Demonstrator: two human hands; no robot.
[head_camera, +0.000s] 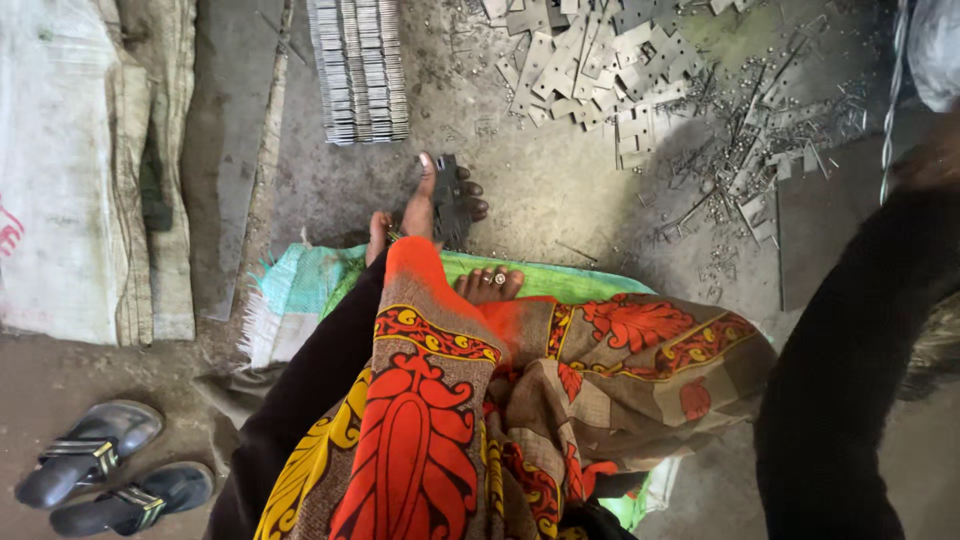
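My left hand (428, 200) reaches forward over the ground and grips a small stack of dark metal hinge plates (449, 205), held upright between thumb and fingers. My left arm is in a black sleeve, partly under an orange and red patterned cloth (430, 400). My right arm, also in a black sleeve, rises along the right edge. My right hand (930, 160) is blurred near a thin hanging wire (890, 110), and its fingers cannot be made out. My bare toes (490, 284) rest on a green sack (300, 280).
Neat rows of stacked metal plates (358, 70) lie ahead on the dusty floor. Loose hinge plates (600, 60) and thin pins and scrap (760, 150) spread to the right. White sacks (60, 170) and a flat metal sheet (225, 150) are left; a pair of sandals (100, 465) lower left.
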